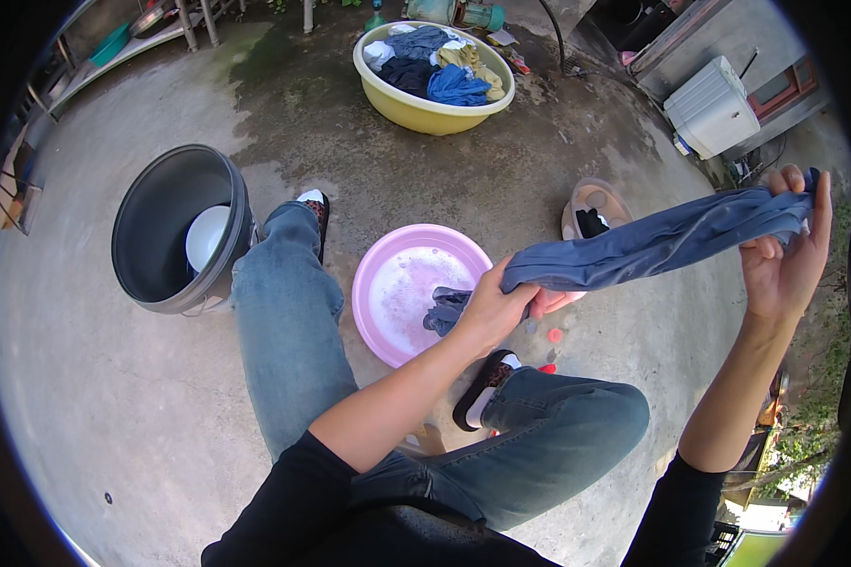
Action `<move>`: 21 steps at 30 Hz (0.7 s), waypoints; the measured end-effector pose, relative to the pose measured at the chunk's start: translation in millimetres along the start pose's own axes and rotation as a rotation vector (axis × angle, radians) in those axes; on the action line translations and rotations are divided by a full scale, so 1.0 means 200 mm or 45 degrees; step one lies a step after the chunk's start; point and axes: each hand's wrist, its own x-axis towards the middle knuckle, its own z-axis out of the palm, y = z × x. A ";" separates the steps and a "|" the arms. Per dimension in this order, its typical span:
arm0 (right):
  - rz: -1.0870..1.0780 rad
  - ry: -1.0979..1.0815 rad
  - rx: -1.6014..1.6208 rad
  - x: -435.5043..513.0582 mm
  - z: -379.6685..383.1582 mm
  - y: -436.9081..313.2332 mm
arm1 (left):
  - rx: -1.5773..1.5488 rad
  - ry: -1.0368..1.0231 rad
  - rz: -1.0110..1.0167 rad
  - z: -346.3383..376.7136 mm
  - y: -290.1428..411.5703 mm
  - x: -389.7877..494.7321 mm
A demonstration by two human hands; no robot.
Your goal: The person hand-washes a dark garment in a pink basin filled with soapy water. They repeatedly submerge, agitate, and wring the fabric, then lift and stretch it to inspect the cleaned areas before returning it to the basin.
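Observation:
A wet blue-grey garment (652,241) is stretched between my two hands, twisted lengthwise and rising to the right. My left hand (493,308) grips it near the right rim of a pink basin (361,298). Below that hand, a bunched end of the fabric (445,310) hangs over the basin's white soapy foam (404,298). Raised at the far right, my right hand (783,262) clasps the other end, with one finger extended upward. The basin stands on the concrete floor between my feet.
A yellow tub (432,120) heaped with clothes (425,64) stands ahead. To the left is a black bucket (163,212) with a white bowl (209,237) inside. A small beige basin (599,195) holding dark cloth (591,223) sits partly behind the garment. A white appliance (713,106) stands by the wall.

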 end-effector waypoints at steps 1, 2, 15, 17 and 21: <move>0.124 -0.030 0.067 0.02 -0.01 0.13 | -0.040 0.010 -0.094 -0.03 -0.03 0.00; 0.214 0.026 0.081 0.04 -0.02 0.26 | -0.101 -0.022 -0.171 -0.07 -0.07 0.00; 1.076 -0.595 -1.111 0.03 -0.66 2.28 | -0.654 0.707 -0.716 -1.14 -0.78 0.31; 0.789 -0.657 -1.205 -0.04 -0.72 2.51 | -0.600 0.823 -0.547 -1.23 -0.85 0.42; 0.745 -0.608 -1.294 -0.21 -0.73 2.85 | -0.403 1.165 -0.458 -1.28 -1.03 0.54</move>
